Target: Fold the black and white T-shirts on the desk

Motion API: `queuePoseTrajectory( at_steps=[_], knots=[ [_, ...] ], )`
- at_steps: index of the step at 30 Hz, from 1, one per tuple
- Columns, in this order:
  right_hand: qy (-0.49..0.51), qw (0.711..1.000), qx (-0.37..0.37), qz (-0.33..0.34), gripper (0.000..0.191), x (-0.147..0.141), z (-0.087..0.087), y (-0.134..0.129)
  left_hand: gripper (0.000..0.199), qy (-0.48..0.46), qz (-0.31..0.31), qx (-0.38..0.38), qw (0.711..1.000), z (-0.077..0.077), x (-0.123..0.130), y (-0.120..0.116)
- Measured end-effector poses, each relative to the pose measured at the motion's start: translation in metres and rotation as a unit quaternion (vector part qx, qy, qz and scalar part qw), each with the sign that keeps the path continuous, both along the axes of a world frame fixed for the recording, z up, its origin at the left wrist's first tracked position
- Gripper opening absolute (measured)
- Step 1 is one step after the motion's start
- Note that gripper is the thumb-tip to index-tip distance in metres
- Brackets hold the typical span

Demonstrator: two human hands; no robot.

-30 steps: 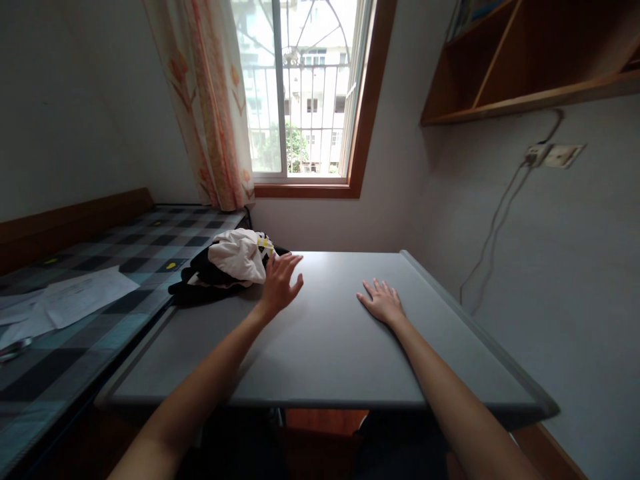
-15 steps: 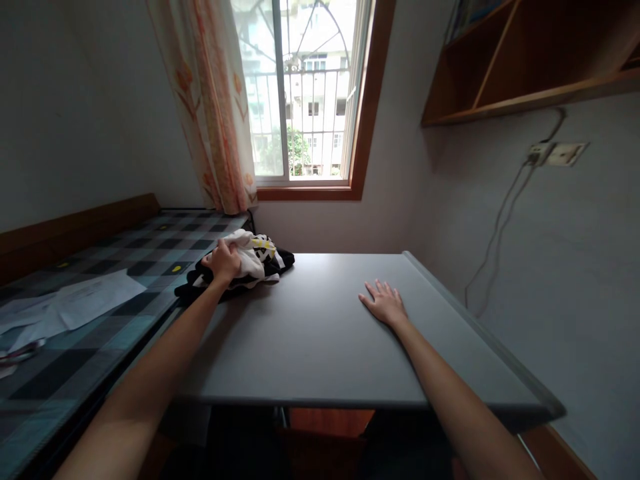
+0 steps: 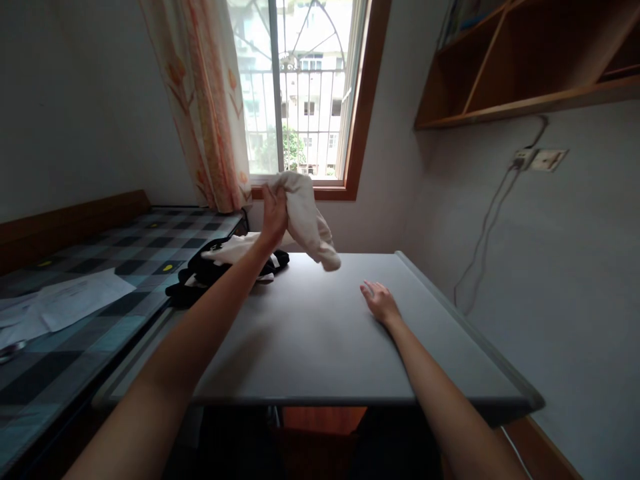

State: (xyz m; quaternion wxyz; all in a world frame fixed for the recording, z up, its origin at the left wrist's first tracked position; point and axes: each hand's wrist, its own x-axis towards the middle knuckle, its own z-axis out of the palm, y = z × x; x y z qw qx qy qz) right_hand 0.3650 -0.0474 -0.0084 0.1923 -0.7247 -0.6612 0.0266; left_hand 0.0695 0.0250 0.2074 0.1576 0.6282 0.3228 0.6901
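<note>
My left hand (image 3: 275,213) is closed on a white garment (image 3: 306,217), lifted above the far part of the grey table (image 3: 320,340). The garment hangs crumpled, its lower end drooping to the right; what kind it is, I cannot tell. Below and to the left of that hand, a pile of black and white clothes (image 3: 197,270) lies at the table's far left corner, partly hidden by my left forearm. My right hand (image 3: 382,304) is at the right half of the table, holding nothing, with its fingers loosely apart and slightly curled.
To the left stands a bed with a checked cover (image 3: 95,240), with papers (image 3: 85,300) on it. A curtain (image 3: 215,133) hangs beside the window behind the table. On the right, a wooden shelf (image 3: 500,107) juts from the wall above a socket (image 3: 547,160) with a cable.
My left hand has lifted the white garment off the pile, up and to the right. My right hand's fingers, spread flat before, are now a little more curled.
</note>
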Motion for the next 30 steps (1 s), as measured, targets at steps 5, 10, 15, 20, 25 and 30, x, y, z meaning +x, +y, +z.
queuePoseTrajectory(
  at_steps=[5, 10, 15, 20, 25, 30],
  knots=[
    [0.101, 0.994, 0.047, -0.013, 0.056, 0.007, -0.001, -0.002, 0.027, 0.083, -0.151, -0.227, 0.959, -0.092, 0.01, -0.024],
    [0.097, 0.993, 0.064, -0.023, 0.048, 0.001, 0.005, -0.006, 0.032, 0.245, -0.197, -0.269, 0.911, -0.162, -0.001, -0.043],
    [0.104, 0.993, 0.055, 0.006, 0.046, -0.005, 0.009, -0.012, 0.03, 0.24, -0.043, -0.223, 0.944, -0.182, -0.017, -0.05],
    [0.017, 0.993, 0.098, 0.066, 0.043, -0.032, 0.006, -0.016, 0.044, 0.379, 0.129, -0.203, 0.893, -0.195, -0.032, -0.053],
    [0.027, 0.98, 0.111, 0.163, 0.041, -0.075, 0.011, -0.01, 0.049, 0.446, 0.166, -0.266, 0.838, -0.202, -0.037, -0.05],
    [0.143, 0.974, 0.14, 0.111, 0.037, -0.081, 0.015, -0.004, 0.029, 0.436, 0.164, -0.259, 0.846, -0.195, -0.041, -0.052]
  ],
)
